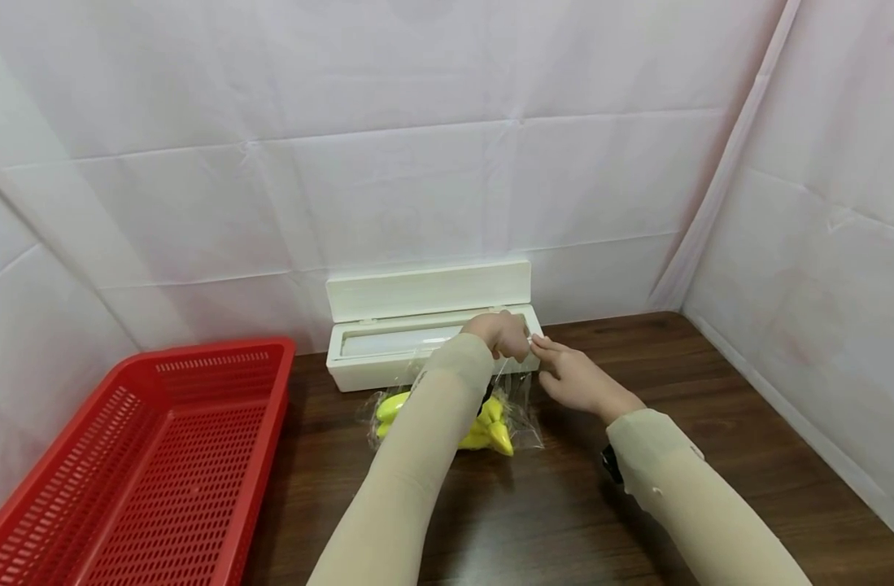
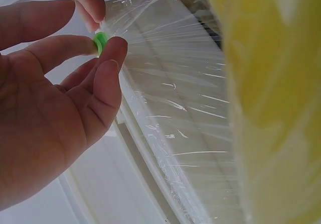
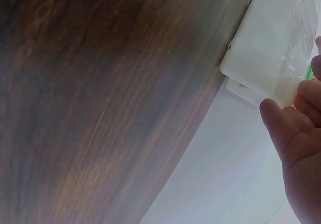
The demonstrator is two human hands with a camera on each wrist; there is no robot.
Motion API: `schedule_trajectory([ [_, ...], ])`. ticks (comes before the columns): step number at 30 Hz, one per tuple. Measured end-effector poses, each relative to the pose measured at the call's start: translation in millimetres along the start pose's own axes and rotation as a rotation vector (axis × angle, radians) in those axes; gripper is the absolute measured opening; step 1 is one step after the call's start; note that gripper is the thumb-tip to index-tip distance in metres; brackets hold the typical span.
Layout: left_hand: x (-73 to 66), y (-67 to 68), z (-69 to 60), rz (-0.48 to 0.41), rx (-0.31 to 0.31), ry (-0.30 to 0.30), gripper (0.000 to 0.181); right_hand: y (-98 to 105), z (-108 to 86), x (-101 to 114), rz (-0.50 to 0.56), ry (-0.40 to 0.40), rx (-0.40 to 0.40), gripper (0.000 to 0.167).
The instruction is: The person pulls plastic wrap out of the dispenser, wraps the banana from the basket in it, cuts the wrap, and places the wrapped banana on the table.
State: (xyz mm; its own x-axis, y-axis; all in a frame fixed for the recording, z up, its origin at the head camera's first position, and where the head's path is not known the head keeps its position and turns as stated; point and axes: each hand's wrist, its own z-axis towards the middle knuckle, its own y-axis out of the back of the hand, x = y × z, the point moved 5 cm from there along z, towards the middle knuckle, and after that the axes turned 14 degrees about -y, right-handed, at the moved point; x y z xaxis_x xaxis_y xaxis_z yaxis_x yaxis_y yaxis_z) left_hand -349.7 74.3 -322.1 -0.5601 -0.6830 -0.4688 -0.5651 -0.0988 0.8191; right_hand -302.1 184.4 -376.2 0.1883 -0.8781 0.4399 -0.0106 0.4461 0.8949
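Observation:
A white cling film box (image 1: 366,374) stands against the back cloth with its lid (image 1: 428,290) up and a white roll (image 1: 388,342) inside. Clear film (image 2: 185,108) stretches from it over a bunch of yellow bananas (image 1: 498,435) lying in front. At the box's right end, my left hand (image 1: 501,332) pinches a small green slide cutter (image 2: 101,42) between its fingers, thumb apart. My right hand (image 1: 582,380) reaches in from the right, its extended fingertips touching the box's right corner. In the head view my left forearm hides part of the bananas and film.
A red perforated plastic basket (image 1: 271,423) stands on the left of the dark wooden table (image 1: 534,521). White cloth (image 1: 388,187) hangs behind and on both sides. A dark band (image 1: 611,464) shows at my right wrist.

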Motion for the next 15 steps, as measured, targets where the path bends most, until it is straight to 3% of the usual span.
schedule_trajectory([
  [7, 0.2, -0.3, 1.6, 0.020, -0.007, -0.001, 0.026, -0.7, -0.2, -0.1, -0.004, -0.007, 0.000, 0.051],
  [13, 0.1, -1.6, 3.0, 0.017, -0.005, -0.006, 0.045, -2.2, -1.5, -0.1, 0.010, -0.016, 0.012, 0.050],
  [15, -0.1, -1.6, 2.9, 0.015, -0.002, -0.006, 0.044, -2.6, -1.2, -0.5, 0.014, -0.015, 0.011, 0.050],
])
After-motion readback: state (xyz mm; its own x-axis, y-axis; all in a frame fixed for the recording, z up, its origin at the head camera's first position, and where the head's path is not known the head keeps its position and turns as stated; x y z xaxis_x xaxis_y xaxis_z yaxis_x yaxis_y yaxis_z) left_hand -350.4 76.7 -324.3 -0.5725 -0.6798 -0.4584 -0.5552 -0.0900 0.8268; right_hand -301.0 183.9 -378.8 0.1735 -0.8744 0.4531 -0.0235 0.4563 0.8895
